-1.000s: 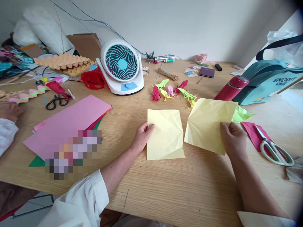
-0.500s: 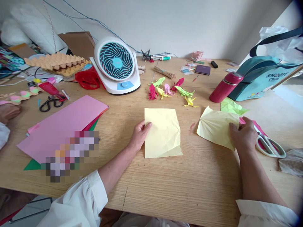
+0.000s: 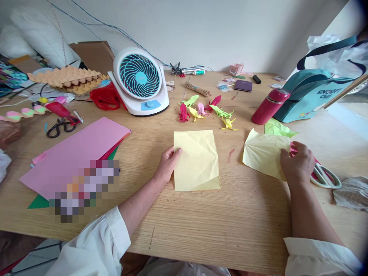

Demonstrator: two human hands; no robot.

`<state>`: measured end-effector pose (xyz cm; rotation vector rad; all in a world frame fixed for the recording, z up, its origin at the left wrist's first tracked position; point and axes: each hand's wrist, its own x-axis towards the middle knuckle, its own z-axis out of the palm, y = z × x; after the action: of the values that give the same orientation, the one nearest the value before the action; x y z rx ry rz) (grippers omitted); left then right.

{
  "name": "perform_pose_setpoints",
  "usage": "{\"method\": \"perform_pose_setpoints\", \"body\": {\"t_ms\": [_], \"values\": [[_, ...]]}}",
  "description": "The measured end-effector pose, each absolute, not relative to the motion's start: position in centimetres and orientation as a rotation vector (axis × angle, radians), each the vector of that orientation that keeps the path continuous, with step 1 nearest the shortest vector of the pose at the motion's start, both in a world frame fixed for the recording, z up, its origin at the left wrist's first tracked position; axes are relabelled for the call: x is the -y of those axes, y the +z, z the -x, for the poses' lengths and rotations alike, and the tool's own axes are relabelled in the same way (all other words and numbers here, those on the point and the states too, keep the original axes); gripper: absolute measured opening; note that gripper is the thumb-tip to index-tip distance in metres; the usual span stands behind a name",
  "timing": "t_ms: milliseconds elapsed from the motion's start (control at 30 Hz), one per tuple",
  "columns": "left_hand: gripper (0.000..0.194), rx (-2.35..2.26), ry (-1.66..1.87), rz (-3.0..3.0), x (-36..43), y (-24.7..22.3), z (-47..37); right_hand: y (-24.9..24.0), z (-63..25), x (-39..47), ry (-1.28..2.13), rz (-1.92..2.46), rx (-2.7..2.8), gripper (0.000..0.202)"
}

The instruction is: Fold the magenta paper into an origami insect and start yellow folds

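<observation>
"What's changed on the wooden table (image 3: 218, 230)?"

"Take the person's side as six o'clock. The pale-yellow paper sheet with fan-like creases (image 3: 263, 155) was held up beside its mate; now it's down at three o'clock, near the lime-green crumpled paper (image 3: 277, 127) and white-handled scissors (image 3: 319, 174)."

"And the right hand (image 3: 297, 165)?"

"Over that sheet's right edge, thumb and fingers partly open. I can't tell whether it's pinching the paper."

"The left hand (image 3: 166, 165)?"

"Nearly closed, thumb on top, holding the left edge of the flatter pale-yellow paper sheet (image 3: 194, 161) at the centre. That one has hardly moved."

"So what does it amount to?"

"The two sheets lie well apart, with bare wood between. The flatter one is directly before the person, its lower right corner slightly folded; the small folded-paper figures (image 3: 227, 123) sit around twelve to one o'clock."
</observation>
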<state>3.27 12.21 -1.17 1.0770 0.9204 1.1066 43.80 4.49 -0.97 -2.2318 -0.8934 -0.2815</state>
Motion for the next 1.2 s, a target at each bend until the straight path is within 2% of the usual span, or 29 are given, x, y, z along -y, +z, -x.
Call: {"method": "perform_pose_setpoints", "body": {"t_ms": [100,133,167,333,400,467,733,967,1100,1200], "values": [[0.033,-0.920,1.107,-1.078,-12.2,-1.2,-3.4,0.4,-41.3,-4.7,-0.338,2.126,0.929,0.055],[0.033,-0.922,1.108,-1.081,-12.2,-1.3,-3.4,0.7,-39.9,-4.8,-0.258,2.018,0.997,0.052],[0.033,-0.923,1.108,-1.085,-12.2,-1.3,-3.4,1.0,-38.4,-4.9,-0.046,1.880,1.099,0.050],[0.033,-0.917,1.106,-1.114,-12.1,-1.2,-3.4,0.6,-29.8,-5.1,0.530,1.620,1.395,0.044],[0.033,-0.916,1.102,-1.130,-11.9,-1.2,-3.4,0.4,-27.4,-4.8,0.897,1.434,1.363,0.047],[0.033,-0.919,1.103,-1.148,-11.8,-1.1,-3.4,0.3,-25.9,-4.5,1.072,1.334,1.343,0.042],[0.029,-0.961,1.157,-1.171,-12.0,-1.4,-3.3,-1.0,-25.0,-4.1,1.046,1.359,1.395,0.036],[0.027,-1.003,1.232,-1.176,-12.2,-1.5,-3.2,-0.7,-24.5,-3.7,1.069,1.354,1.470,0.021],[0.028,-1.023,1.329,-1.134,-12.4,-1.3,-3.1,-0.6,-24.0,-3.4,1.103,1.403,1.529,0.027],[0.030,-1.013,1.362,-1.097,-12.7,-1.0,-3.0,-1.0,-23.8,-3.3,1.106,1.386,1.485,0.020]]}}
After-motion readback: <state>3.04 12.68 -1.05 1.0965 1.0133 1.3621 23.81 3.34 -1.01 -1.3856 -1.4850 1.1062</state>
